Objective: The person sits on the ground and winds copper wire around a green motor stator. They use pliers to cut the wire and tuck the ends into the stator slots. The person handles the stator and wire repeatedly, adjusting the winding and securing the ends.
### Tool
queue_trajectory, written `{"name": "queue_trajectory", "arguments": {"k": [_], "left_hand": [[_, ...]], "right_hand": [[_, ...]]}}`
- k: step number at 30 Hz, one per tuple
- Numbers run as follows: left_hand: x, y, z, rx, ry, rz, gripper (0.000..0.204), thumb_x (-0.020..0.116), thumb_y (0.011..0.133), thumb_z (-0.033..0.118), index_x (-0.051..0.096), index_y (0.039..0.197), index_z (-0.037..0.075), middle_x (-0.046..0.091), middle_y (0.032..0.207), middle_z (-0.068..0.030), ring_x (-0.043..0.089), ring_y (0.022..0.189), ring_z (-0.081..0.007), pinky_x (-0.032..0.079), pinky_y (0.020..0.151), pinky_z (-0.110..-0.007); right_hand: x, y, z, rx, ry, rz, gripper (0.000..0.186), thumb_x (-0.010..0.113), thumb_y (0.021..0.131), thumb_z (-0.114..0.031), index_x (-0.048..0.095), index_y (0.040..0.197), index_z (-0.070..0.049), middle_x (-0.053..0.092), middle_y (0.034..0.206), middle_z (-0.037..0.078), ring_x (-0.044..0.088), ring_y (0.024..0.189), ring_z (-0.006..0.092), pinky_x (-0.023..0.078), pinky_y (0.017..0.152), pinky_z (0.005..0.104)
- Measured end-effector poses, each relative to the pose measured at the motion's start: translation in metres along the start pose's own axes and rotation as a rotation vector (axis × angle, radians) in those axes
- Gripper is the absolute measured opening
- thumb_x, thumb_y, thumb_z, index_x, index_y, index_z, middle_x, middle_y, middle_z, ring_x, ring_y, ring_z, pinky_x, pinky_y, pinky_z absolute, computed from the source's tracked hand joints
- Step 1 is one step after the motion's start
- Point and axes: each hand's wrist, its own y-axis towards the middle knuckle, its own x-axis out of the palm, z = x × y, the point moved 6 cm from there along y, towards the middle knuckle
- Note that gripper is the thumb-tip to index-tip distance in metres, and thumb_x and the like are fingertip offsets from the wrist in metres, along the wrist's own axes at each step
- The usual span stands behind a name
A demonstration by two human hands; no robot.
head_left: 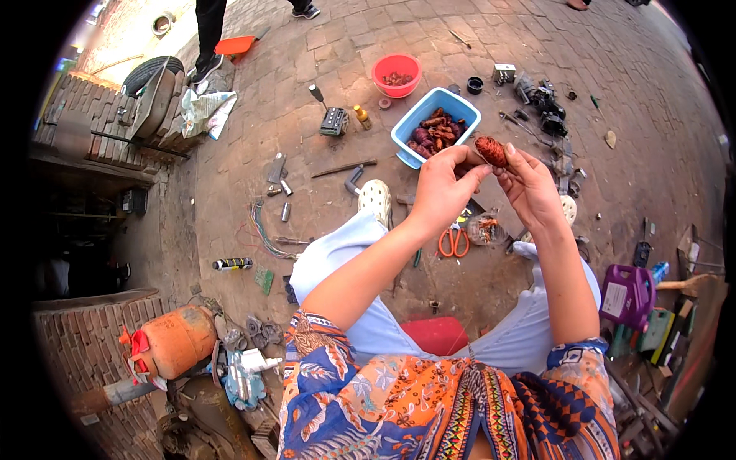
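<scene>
An oval bundle of reddish copper wire (pixel 491 151) is raised in front of me, above my lap. My right hand (pixel 529 188) grips it from the right side with thumb and fingers. My left hand (pixel 452 184) is closed in a pinch at the bundle's lower left end; the exact bit between its fingertips is too small to make out. Just beyond, a blue plastic tub (pixel 406 142) holds several similar copper coils and dark reddish pieces. Orange-handled scissors (pixel 454 244) and a clear container of small parts (pixel 487 228) lie on the brick floor below my hands.
A red bowl (pixel 414 73), dark metal parts (pixel 548 107) and scattered tools surround me. An orange gas cylinder (pixel 180 341) is lower left, a purple jug (pixel 625 299) right. A person's dark-clad leg (pixel 207 31) is at the upper left, beside an orange dustpan (pixel 234 44).
</scene>
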Motion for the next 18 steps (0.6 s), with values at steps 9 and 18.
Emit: {"name": "queue_trajectory", "arguments": {"k": [9, 18], "left_hand": [[0.031, -0.024, 0.084, 0.198, 0.188, 0.135, 0.042, 0.070, 0.077, -0.002, 0.050, 0.114, 0.002, 0.061, 0.087, -0.0061, 0.062, 0.076, -0.0113, 0.049, 0.065, -0.023], [0.044, -0.037, 0.132, 0.529, 0.453, -0.094, 0.041, 0.074, 0.073, 0.009, 0.061, 0.112, 0.004, 0.065, 0.094, -0.0152, 0.064, 0.086, -0.0312, 0.050, 0.074, -0.036]], "right_hand": [[0.004, -0.023, -0.063, 0.264, -0.055, -0.508, 0.033, 0.067, 0.089, -0.026, 0.061, 0.107, 0.000, 0.065, 0.091, 0.001, 0.060, 0.076, 0.0057, 0.051, 0.070, 0.0195], [0.008, -0.066, -0.075, 0.176, -0.187, -0.369, 0.037, 0.053, 0.097, -0.034, 0.061, 0.111, -0.001, 0.065, 0.097, 0.003, 0.059, 0.079, 0.0061, 0.049, 0.071, 0.0202]]}}
